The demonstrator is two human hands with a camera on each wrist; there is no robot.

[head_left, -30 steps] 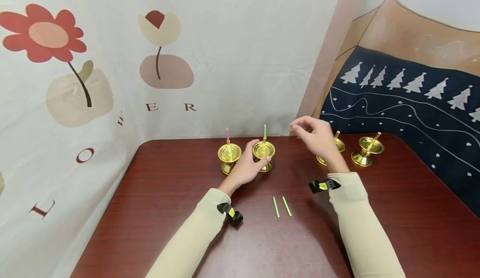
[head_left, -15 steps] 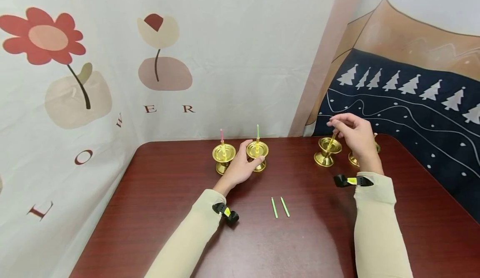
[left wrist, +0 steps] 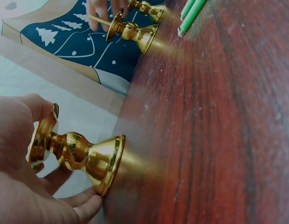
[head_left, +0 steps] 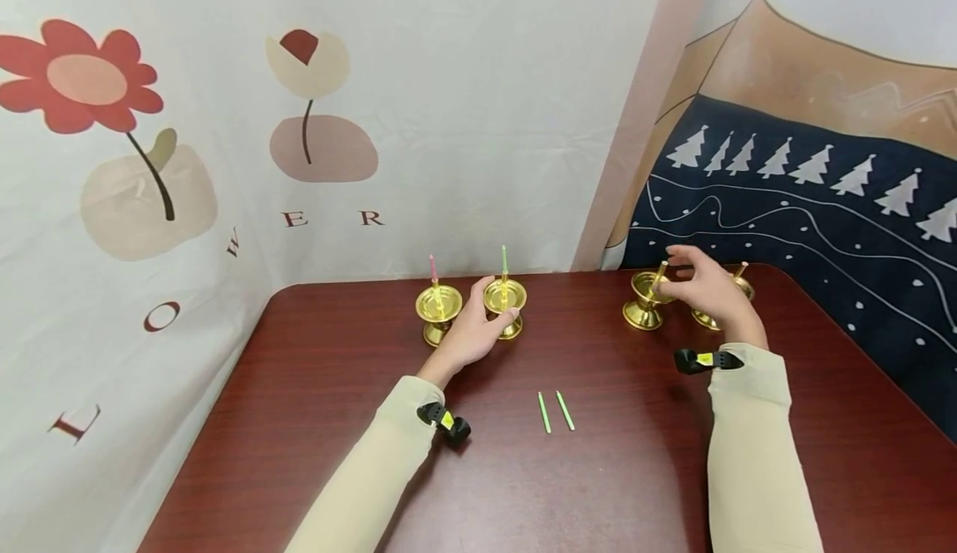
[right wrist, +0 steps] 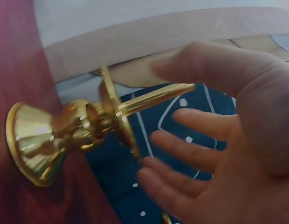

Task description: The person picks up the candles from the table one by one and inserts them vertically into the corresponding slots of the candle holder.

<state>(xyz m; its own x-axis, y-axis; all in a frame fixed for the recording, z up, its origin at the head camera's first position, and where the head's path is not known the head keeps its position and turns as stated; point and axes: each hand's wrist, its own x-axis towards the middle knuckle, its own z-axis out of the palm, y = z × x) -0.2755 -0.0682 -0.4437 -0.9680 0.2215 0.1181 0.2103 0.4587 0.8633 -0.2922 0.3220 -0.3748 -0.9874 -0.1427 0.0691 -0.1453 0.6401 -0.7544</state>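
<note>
My left hand [head_left: 474, 329] grips a gold candle holder [head_left: 509, 328] that carries a thin green candle [head_left: 504, 261]. In the left wrist view, fingers curl round this brass-coloured holder [left wrist: 75, 150] at its cup and base. Just left of it stands a matching holder [head_left: 434, 333] with a pink candle [head_left: 433, 268]. At the right, my right hand [head_left: 703, 291] reaches beside another gold holder [head_left: 641, 314], which has a bare gold tube. The right wrist view shows spread fingers [right wrist: 196, 121] around that tube [right wrist: 156, 99], with a gap between them.
Two loose green candles [head_left: 544, 413] lie side by side on the dark red wooden table [head_left: 314, 420]. A fourth gold holder [head_left: 703, 318] stands partly behind my right hand. A printed cloth [head_left: 478, 121] hangs along the table's back edge.
My right hand has moved right to the right-hand holders, then dropped lower, its fingers spreading. The left hand keeps its grip on the candle holder. The view has shifted slightly.
</note>
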